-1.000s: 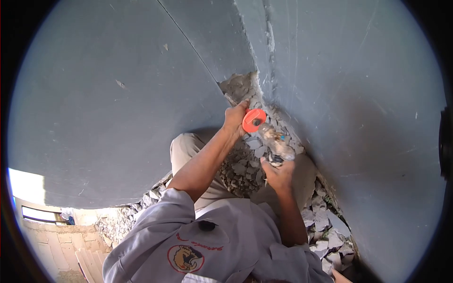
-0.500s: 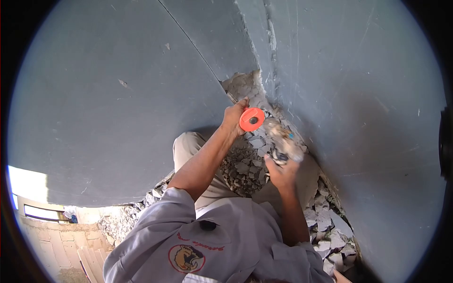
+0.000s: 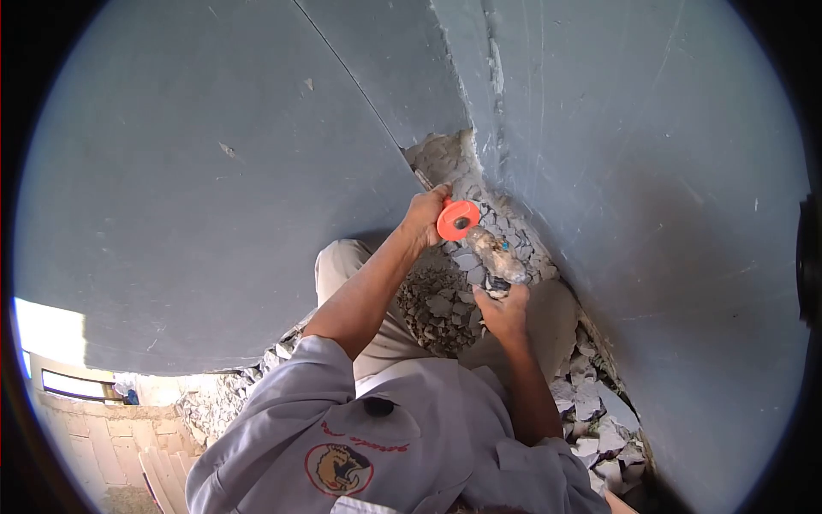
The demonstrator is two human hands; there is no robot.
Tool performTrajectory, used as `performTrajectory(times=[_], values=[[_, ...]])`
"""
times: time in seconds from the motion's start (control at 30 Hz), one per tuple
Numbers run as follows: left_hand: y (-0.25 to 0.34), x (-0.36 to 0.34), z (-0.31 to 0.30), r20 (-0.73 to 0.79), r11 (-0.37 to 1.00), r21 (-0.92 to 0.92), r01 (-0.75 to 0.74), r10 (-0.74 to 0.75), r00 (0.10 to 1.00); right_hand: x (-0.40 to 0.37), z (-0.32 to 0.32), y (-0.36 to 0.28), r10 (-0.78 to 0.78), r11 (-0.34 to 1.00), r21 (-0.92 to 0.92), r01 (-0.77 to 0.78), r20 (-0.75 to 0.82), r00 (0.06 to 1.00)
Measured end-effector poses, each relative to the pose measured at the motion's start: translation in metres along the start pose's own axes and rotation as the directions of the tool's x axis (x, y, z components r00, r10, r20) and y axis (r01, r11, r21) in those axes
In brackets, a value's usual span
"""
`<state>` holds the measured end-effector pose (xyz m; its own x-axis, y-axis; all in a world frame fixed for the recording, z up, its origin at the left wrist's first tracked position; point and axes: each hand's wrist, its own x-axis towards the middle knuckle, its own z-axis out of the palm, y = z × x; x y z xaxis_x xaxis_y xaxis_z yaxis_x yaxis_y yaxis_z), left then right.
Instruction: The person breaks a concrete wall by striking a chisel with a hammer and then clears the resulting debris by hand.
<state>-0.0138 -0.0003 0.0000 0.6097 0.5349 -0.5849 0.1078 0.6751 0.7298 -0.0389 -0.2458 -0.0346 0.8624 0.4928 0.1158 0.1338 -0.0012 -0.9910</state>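
My left hand (image 3: 425,216) is closed round a chisel with an orange round guard (image 3: 458,221); its dark struck end faces up toward the camera. Just right of it, my right hand (image 3: 504,313) grips the lower end of a worn, dusty hammer (image 3: 497,255) with a small blue spot. The hammer's far end is close beside the orange guard; whether they touch I cannot tell. Broken grey rubble (image 3: 441,304) lies beneath both hands, and a chipped patch (image 3: 441,158) shows above my left hand at the wall corner.
Grey walls (image 3: 231,188) rise on the left and on the right (image 3: 685,240), meeting in front. More broken chunks (image 3: 599,420) lie at the lower right, with further rubble (image 3: 218,407) at the lower left. My bent knees are on both sides of the rubble.
The hammer in my right hand has moved left and slightly up, closer to the orange guard, and is less blurred. My left hand has barely moved.
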Motion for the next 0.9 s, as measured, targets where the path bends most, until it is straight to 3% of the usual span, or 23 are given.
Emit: performTrajectory(times=[0.1,0.2,0.23,0.33,0.47,0.57,0.63,0.73,0.8,0.87,0.9], values=[[-0.024,0.0,0.001,0.012,0.957,0.288,0.043,-0.048,0.999,-0.004,-0.015,0.0,0.02,0.999,0.039,-0.018,-0.062,0.998],[-0.064,0.018,-0.009,0.012,0.965,0.26,-0.033,0.031,0.999,-0.005,-0.031,0.008,0.171,0.985,0.048,-0.168,-0.061,0.983],[-0.071,0.016,-0.008,0.061,0.99,0.133,-0.044,0.036,0.997,-0.007,-0.03,0.019,-0.002,0.999,-0.042,-0.004,-0.141,0.99],[-0.035,-0.032,0.02,-0.098,0.997,0.071,0.018,-0.011,0.995,-0.008,-0.038,0.009,-0.063,0.998,0.004,0.065,-0.151,0.987],[-0.018,-0.022,0.01,-0.071,0.995,0.051,-0.091,0.094,0.993,-0.005,-0.042,-0.031,-0.154,0.984,0.062,0.164,-0.147,0.977],[-0.002,-0.013,0.002,-0.042,0.992,-0.027,-0.122,0.121,0.992,-0.019,-0.047,-0.053,-0.347,0.924,-0.218,0.315,-0.128,0.929],[0.01,-0.017,0.0,-0.025,0.993,-0.03,-0.11,0.109,0.994,-0.027,-0.046,-0.055,-0.411,0.909,-0.108,0.402,-0.074,0.909],[0.022,-0.019,-0.004,0.016,0.994,-0.087,-0.071,0.073,0.997,0.007,-0.012,-0.098,-0.5,0.801,0.247,0.546,-0.226,0.836],[0.029,-0.026,-0.002,-0.004,0.995,-0.073,-0.072,0.072,0.997,0.026,0.011,-0.062,-0.352,0.936,-0.001,0.352,0.01,0.936],[0.027,-0.034,0.0,-0.007,0.996,-0.044,-0.071,0.071,0.997,0.031,0.023,-0.038,-0.118,0.94,-0.297,0.166,0.172,0.978],[0.025,-0.036,-0.002,-0.001,0.997,-0.021,-0.08,0.08,0.997,0.021,0.022,-0.036,-0.127,0.962,-0.223,0.157,0.145,0.981]])
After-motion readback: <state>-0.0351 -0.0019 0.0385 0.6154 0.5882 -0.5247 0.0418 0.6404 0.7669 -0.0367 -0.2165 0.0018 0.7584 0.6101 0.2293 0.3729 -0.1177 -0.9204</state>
